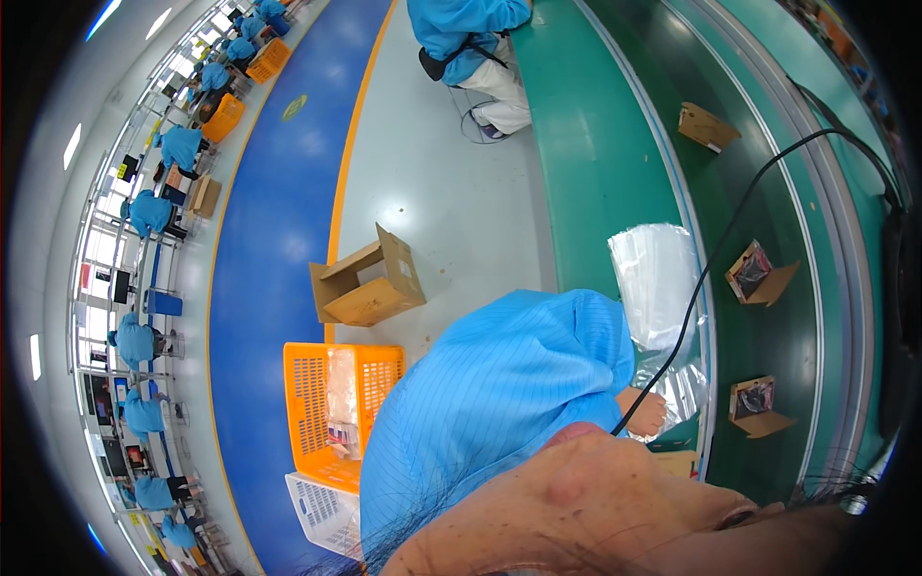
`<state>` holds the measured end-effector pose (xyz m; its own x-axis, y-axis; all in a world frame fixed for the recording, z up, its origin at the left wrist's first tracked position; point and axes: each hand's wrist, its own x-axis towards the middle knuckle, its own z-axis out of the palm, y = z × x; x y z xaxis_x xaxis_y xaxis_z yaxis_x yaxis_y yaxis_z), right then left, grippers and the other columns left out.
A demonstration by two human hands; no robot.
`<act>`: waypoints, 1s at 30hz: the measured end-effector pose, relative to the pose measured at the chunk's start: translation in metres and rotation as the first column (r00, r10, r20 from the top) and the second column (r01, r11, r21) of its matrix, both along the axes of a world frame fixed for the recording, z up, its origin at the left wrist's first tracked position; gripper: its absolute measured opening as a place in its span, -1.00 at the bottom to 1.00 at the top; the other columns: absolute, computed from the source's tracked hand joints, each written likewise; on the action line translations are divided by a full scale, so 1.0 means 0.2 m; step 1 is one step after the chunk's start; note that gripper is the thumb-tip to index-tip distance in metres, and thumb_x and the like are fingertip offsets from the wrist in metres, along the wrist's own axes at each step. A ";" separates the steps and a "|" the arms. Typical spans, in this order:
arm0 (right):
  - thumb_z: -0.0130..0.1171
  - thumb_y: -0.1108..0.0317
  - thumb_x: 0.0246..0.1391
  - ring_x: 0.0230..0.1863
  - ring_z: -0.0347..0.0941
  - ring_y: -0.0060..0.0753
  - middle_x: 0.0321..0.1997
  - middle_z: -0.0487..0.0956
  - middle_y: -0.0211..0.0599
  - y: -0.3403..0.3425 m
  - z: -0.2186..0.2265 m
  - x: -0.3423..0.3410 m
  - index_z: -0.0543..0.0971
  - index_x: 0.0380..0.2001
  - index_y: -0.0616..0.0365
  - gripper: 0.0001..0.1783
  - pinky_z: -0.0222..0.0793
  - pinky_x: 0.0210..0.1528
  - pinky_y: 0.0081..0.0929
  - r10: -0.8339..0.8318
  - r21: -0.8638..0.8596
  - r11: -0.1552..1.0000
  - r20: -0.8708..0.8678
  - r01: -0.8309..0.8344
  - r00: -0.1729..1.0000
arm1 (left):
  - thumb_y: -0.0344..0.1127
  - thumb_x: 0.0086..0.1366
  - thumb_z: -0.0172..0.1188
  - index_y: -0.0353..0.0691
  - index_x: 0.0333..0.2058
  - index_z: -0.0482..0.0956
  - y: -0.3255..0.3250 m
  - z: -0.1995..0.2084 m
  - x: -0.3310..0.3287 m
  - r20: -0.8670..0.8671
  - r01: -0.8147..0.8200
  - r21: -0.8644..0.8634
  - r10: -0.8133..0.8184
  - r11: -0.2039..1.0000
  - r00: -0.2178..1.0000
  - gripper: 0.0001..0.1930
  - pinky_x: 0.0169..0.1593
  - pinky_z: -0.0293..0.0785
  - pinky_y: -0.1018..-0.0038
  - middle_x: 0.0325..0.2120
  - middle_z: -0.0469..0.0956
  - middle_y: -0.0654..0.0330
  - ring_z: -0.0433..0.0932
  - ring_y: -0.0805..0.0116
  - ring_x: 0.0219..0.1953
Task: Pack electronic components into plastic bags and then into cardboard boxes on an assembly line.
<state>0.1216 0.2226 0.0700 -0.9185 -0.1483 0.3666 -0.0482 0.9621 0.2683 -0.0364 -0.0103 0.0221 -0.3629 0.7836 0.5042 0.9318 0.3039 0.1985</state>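
My left arm, in a blue striped sleeve, reaches over to the green workbench. At its cuff my left hand shows only in part, its fingers curled in at the edge of a clear plastic bag. A black cable crosses in front of this hand. Just beyond lies a stack of clear flat plastic bags. Close to the hand on the other side, part of a brown cardboard piece shows. My right hand is out of sight.
Open cardboard boxes with dark items inside sit on the green conveyor belt. An orange crate, a white crate and an empty carton stand on the floor. A co-worker in blue sits farther along the bench.
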 end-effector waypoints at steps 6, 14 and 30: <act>-0.03 0.16 0.19 0.17 0.26 0.15 0.21 0.29 0.09 0.14 0.03 -0.02 0.33 0.18 0.11 -0.48 0.29 0.07 -0.14 -0.027 -0.098 0.995 0.014 0.028 1.000 | -0.15 0.13 0.09 -0.06 -0.53 0.46 0.00 -0.04 -0.01 0.012 0.017 0.013 -0.017 1.000 1.000 -0.84 -0.27 0.24 0.31 -0.51 0.42 0.27 0.42 0.26 -0.35; -0.06 0.08 0.21 0.16 0.27 0.18 0.20 0.29 0.12 0.26 -0.01 -0.06 0.32 0.17 0.19 -0.44 0.30 0.07 -0.13 -0.200 -0.208 0.953 0.111 0.220 0.974 | -0.15 0.11 0.08 -0.06 -0.55 0.43 0.00 -0.02 -0.01 -0.001 0.022 0.049 -0.022 0.999 1.000 -0.83 -0.30 0.22 0.31 -0.52 0.39 0.27 0.40 0.26 -0.38; -0.19 -0.29 0.14 -0.07 0.43 0.23 0.13 0.35 0.07 0.21 -0.25 -0.20 0.25 0.22 -0.03 -0.26 0.45 -0.19 0.04 -0.723 -0.099 0.624 0.302 0.775 0.621 | -0.01 0.04 0.18 -0.16 -0.57 0.54 0.04 0.02 0.05 0.213 0.106 0.001 -0.104 0.994 0.971 -0.69 -0.24 0.29 0.26 -0.51 0.47 0.17 0.45 0.17 -0.32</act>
<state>0.0809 0.2653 0.0203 -0.7283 0.6800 0.0847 0.6842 0.7147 0.1448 -0.0256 -0.0026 0.0263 -0.3761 0.8279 0.4162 0.8955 0.2093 0.3929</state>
